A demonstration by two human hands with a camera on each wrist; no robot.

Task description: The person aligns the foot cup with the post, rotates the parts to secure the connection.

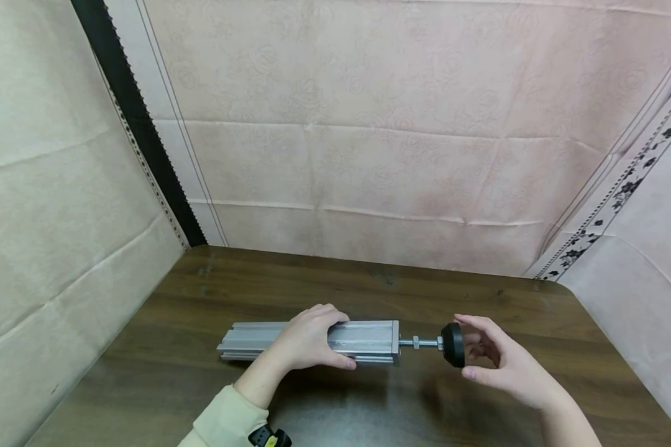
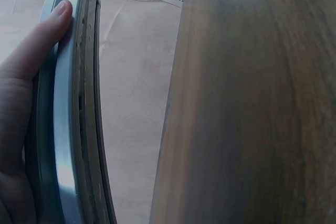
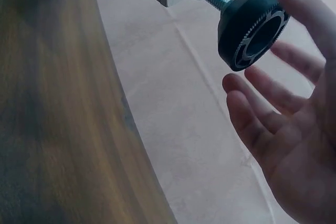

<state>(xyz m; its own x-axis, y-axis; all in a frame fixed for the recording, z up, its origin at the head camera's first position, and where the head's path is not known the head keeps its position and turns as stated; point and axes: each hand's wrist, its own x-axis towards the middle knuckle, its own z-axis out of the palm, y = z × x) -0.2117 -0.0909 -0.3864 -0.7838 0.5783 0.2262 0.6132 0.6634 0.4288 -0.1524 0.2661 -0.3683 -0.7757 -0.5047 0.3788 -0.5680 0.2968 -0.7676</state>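
Observation:
A silver aluminium extrusion profile (image 1: 363, 332) lies lengthwise in front of me, raised a little over the table. My left hand (image 1: 313, 338) grips it from above, the thumb along its near side, as the left wrist view also shows. From the profile's right end plate sticks out a threaded rod (image 1: 427, 343) with a nut (image 1: 416, 343) on it. A black round levelling foot (image 1: 453, 345) caps the rod. My right hand (image 1: 500, 360) is spread loosely around this foot, fingertips right at its rim. The right wrist view shows the foot's hollow underside (image 3: 262, 38) facing the palm.
Beneath the hands is a brown wood-grain table (image 1: 201, 391) with rounded far corners. Pale patterned cloth (image 1: 369, 155) hangs behind it, and more cloth flanks it on the left and right. A black device (image 1: 269, 436) is strapped at my left wrist.

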